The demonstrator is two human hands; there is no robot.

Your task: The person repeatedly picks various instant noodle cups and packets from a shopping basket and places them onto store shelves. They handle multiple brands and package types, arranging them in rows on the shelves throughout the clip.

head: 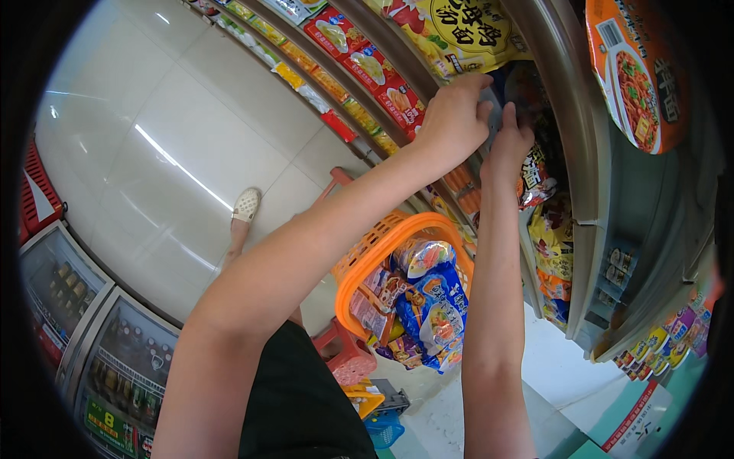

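Note:
Both my hands reach to a shelf of bagged instant noodles. My left hand (pixel 456 117) has its fingers curled at the lower edge of a yellow noodle multipack (pixel 467 34). Close beside it, my right hand (pixel 508 140) is raised by a grey shelf strip (pixel 492 123), near a dark noodle pack (pixel 536 178). What the fingers grip, if anything, is hidden in the shaded gap. Below my forearms stands an orange plastic basket (pixel 367 275) holding blue noodle packs (pixel 438 312) and other snack bags.
Lower shelves carry red boxes or packs (pixel 367 66). An orange noodle package (pixel 642 86) sits on the upper shelf. A red plastic stool (pixel 347 356) is by the basket. Glass-door drink coolers (pixel 123 356) line the left, and one foot in a light shoe (pixel 246 203) is on the tiled floor.

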